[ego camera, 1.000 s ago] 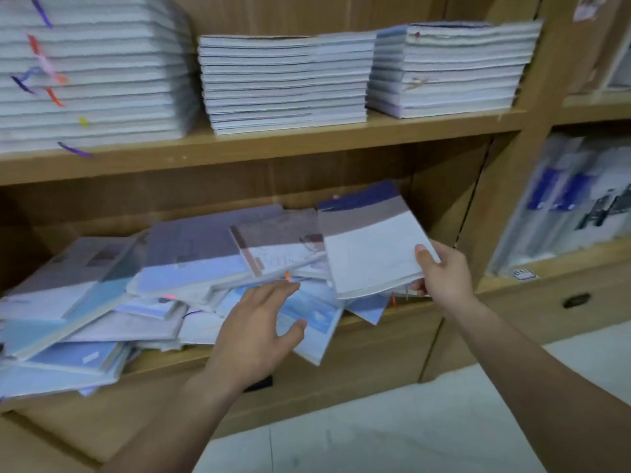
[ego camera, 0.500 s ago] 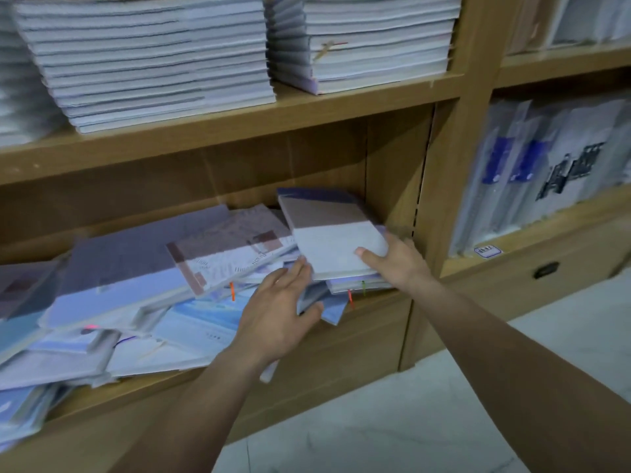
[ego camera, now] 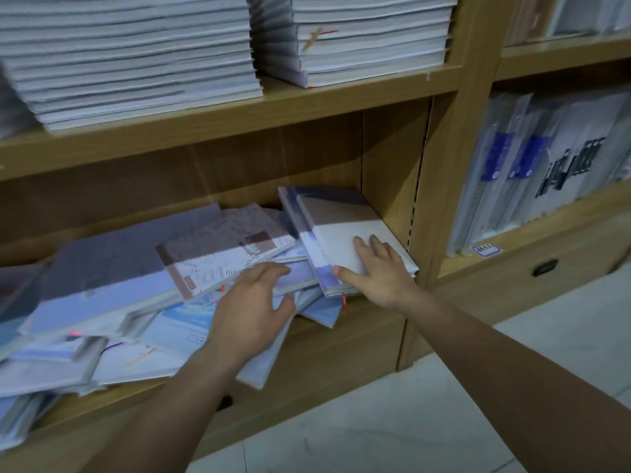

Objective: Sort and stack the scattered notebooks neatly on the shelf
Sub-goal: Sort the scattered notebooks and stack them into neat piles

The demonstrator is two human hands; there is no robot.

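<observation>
white-and-brown hardcover notebook [ego camera: 341, 230] lies flat at centre right of frame, at the right end of the lower wooden shelf [ego camera: 358, 339], close against the compartment's wooden side wall [ego camera: 392, 172]. It tops a small stack: a lavender-edged notebook [ego camera: 307, 247] shows under its left side, and an orange ribbon bookmark [ego camera: 345, 303] hangs off the front

right hand [ego camera: 379, 268]: palm down on the white part of that cover, fingers straight, thumb at the near edge, gripping nothing

left hand [ego camera: 252, 308]: frame centre, resting on the scattered pile of notebooks [ego camera: 153, 339], fingers loosely extended over a lavender cover's edge, thumb spread, no clamp visible

Pile runs left from there, skewed and overlapping: a patterned white-and-brown notebook [ego camera: 222, 257] on top, a large lavender notebook [ego camera: 112, 278] beside it, pale blue ones beneath, some overhanging the shelf front

Upper shelf, top of frame: two squared stacks of white-edged notebooks [ego camera: 136, 63]

Right of frame: next bay holds upright clear plastic sleeves [ego camera: 546, 158], with a small label sticker [ego camera: 488, 249] and a dark drawer pull [ego camera: 545, 268] below. Pale tiled floor [ego camera: 375, 421] at the bottom
</observation>
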